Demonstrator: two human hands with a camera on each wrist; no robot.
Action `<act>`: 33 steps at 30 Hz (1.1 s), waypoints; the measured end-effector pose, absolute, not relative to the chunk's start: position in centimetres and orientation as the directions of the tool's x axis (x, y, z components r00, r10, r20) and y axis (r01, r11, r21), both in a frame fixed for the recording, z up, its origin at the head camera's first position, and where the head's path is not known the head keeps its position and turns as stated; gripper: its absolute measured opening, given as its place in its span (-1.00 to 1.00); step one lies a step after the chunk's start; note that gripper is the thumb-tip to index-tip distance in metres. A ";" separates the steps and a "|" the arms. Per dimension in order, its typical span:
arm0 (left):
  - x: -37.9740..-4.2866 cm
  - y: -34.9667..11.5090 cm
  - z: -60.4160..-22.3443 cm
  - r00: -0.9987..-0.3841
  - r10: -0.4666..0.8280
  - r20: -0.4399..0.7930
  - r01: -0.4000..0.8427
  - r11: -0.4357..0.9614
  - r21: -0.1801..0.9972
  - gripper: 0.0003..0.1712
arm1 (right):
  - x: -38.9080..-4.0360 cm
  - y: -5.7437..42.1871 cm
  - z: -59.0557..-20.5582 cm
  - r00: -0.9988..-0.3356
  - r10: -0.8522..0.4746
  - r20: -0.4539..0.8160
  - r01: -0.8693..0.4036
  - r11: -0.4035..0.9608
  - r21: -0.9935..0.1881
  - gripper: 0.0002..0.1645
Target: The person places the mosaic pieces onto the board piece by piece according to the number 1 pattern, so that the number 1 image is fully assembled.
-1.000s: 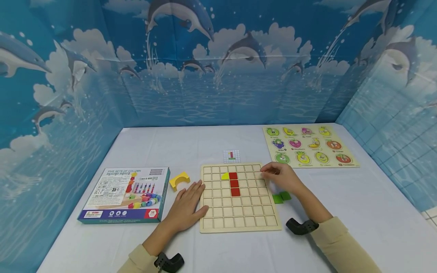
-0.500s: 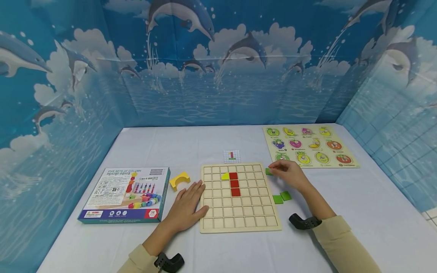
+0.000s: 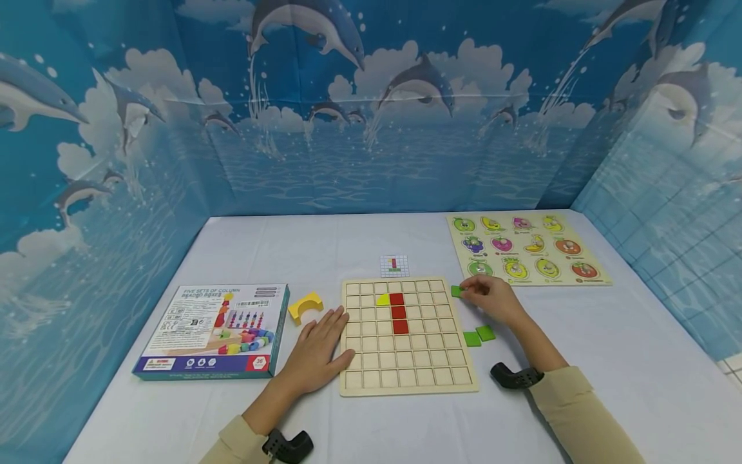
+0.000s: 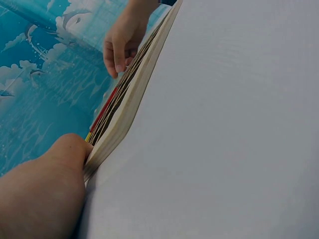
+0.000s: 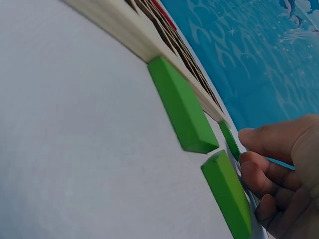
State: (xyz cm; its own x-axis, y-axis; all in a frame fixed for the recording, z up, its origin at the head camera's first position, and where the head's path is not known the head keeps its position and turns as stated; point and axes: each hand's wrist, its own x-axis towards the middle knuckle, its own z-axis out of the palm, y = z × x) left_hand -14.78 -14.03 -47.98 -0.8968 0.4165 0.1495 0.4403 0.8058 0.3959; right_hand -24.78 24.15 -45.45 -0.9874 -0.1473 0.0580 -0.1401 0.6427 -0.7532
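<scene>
A square wooden grid board [image 3: 429, 361] lies on the white table; three red tiles [image 3: 398, 311] stand in a column on it, with a yellow piece [image 3: 382, 299] left of the top one. My left hand [image 3: 315, 354] rests flat along the board's left edge, fingers straight, the thumb at the rim. Beyond the board's upper right edge, my right hand [image 3: 493, 299] pinches the right end of a green tile [image 3: 456, 291] with thumb and fingertips. Two more green tiles, one [image 5: 182, 107] against the board and another [image 5: 227, 194] beside it, lie nearer the wrist.
A small pattern card [image 3: 394, 265] lies behind the board. To the left are a yellow arch block [image 3: 304, 306] and a flat toy box [image 3: 211, 332]. A fruit picture board [image 3: 527, 248] is at the back right. A dolphin-print curtain [image 3: 371, 161] encloses the table.
My right hand has drawn back to the right from the board's edge, and the green tile it covered now shows at its fingertips. The left hand has stayed put.
</scene>
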 end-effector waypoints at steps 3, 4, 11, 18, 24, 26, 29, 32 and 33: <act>-14.8 -14.0 -48.0 -0.896 0.417 0.150 0.441 0.806 0.395 -0.17 | -24.8 24.2 -45.7 -0.986 -0.147 0.073 -0.152 0.643 -0.751 -0.73; -14.8 -14.1 -48.0 -0.896 0.418 0.149 0.441 0.806 0.395 -0.17 | -24.8 24.2 -45.7 -0.986 -0.146 0.076 -0.153 0.645 -0.749 -0.73; -14.8 -14.1 -47.9 -0.896 0.418 0.148 0.441 0.804 0.398 -0.17 | -24.8 23.9 -45.6 -0.984 -0.151 0.100 -0.177 0.683 -0.709 -0.71; -14.8 -14.0 -47.9 -0.895 0.420 0.150 0.444 0.803 0.399 -0.17 | -24.8 23.9 -45.5 -0.982 -0.165 0.094 -0.183 0.692 -0.699 -0.69; -14.8 -14.1 -47.8 -0.894 0.424 0.147 0.446 0.802 0.398 -0.17 | -24.9 23.9 -45.9 -0.981 -0.158 0.114 -0.193 0.703 -0.685 -0.74; -14.8 -14.1 -47.8 -0.894 0.424 0.147 0.446 0.803 0.395 -0.17 | -24.9 24.0 -46.0 -0.981 -0.151 0.122 -0.193 0.706 -0.682 -0.75; -14.8 -14.1 -47.8 -0.894 0.425 0.145 0.446 0.804 0.394 -0.17 | -24.9 24.0 -46.1 -0.979 -0.151 0.136 -0.203 0.704 -0.681 -0.76; -14.8 -14.1 -47.8 -0.893 0.426 0.145 0.447 0.803 0.395 -0.17 | -24.9 24.0 -46.1 -0.978 -0.148 0.148 -0.209 0.698 -0.685 -0.78; -14.8 -14.1 -47.9 -0.893 0.426 0.146 0.448 0.802 0.395 -0.17 | -24.8 23.9 -46.2 -0.977 -0.147 0.152 -0.211 0.697 -0.686 -0.78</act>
State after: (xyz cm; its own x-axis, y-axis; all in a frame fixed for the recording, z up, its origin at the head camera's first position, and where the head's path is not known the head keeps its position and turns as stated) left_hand -14.81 -14.10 -47.85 -0.8927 0.4262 0.1463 0.4477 0.8023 0.3948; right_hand -24.85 23.93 -46.15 -0.9774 -0.1467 0.1522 -0.2113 0.6967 -0.6856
